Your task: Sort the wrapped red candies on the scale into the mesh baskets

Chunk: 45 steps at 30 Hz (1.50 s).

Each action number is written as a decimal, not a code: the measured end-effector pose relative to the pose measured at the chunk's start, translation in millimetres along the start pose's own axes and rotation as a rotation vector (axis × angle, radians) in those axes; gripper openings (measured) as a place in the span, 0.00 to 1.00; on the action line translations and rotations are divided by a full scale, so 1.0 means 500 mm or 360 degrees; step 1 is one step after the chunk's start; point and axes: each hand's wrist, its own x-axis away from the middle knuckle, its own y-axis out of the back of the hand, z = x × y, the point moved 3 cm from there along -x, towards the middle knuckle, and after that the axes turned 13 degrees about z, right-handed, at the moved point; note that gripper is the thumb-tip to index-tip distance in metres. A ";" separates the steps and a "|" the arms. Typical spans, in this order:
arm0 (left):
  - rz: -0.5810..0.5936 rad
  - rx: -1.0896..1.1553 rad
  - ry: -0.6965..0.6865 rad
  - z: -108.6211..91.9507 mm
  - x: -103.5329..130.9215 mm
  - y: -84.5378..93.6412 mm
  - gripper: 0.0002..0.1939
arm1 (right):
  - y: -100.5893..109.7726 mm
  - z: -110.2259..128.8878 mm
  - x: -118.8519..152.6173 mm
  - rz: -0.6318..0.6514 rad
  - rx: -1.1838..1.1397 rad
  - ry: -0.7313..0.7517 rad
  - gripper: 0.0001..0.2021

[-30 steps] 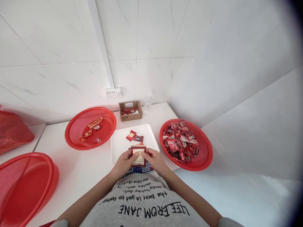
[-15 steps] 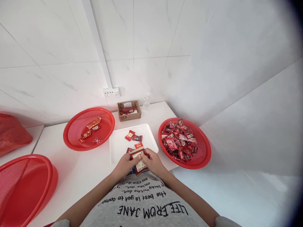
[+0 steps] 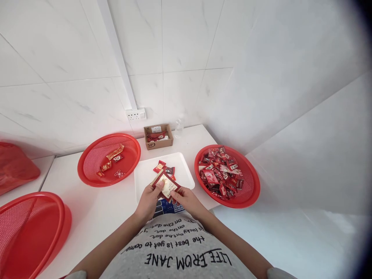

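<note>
Between my two hands is a flat dark-red packet with a cream panel (image 3: 167, 186), tilted over the near part of a white tray (image 3: 145, 164). My left hand (image 3: 148, 202) pinches its left side, thumb on the cream face. At its lower right edge, my right hand (image 3: 188, 200) grips it with thumb and fingers. Just beyond the packet lie a red wrapped candy (image 3: 159, 166) and a dark red-and-black one (image 3: 170, 170); another red wrapper is partly hidden. Below the packet shows a blue keypad panel (image 3: 168, 207) at the tray's near side.
Right of the tray, a red basket (image 3: 252, 182) holds many wrapped candies. Another red basket (image 3: 110, 137) at left holds several. A red basket (image 3: 66, 217) stands near left, a red bag (image 3: 17, 166) behind it. A cardboard box (image 3: 159, 145) and clear bottle (image 3: 179, 126) stand by the wall.
The packet has risen slightly away from my body and turned to a slant, with my hands shifting apart along it. More of the blue keypad now shows.
</note>
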 end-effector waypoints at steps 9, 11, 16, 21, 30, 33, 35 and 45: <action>0.0145 -0.0046 0.0330 0.006 0.007 0.021 0.24 | 0.034 0.035 0.015 -0.0006 0.0153 0.0102 0.16; 0.0275 -0.0069 0.0398 -0.001 0.006 0.022 0.24 | 0.044 0.043 0.020 0.0125 0.0243 0.0080 0.16; 0.0308 -0.0049 0.0349 -0.016 0.002 0.015 0.21 | 0.057 0.049 0.018 0.0115 0.0236 0.0087 0.20; 0.0232 0.0021 0.0254 -0.004 0.001 0.002 0.20 | 0.034 0.046 0.013 0.0138 0.0103 0.0086 0.24; 0.0368 -0.0215 0.0345 0.007 0.007 0.008 0.20 | 0.018 0.063 0.022 0.0063 0.0258 0.0163 0.23; 0.0312 -0.0232 0.0269 0.005 0.006 0.008 0.19 | 0.012 0.048 0.020 0.0033 0.0228 0.0123 0.22; 0.0272 -0.0214 0.0233 0.006 0.007 0.007 0.19 | 0.005 0.038 0.021 0.0041 0.0221 0.0134 0.23; 0.0433 -0.0240 0.0449 0.020 0.029 0.019 0.23 | -0.043 0.026 0.056 -0.0192 0.0221 0.0113 0.19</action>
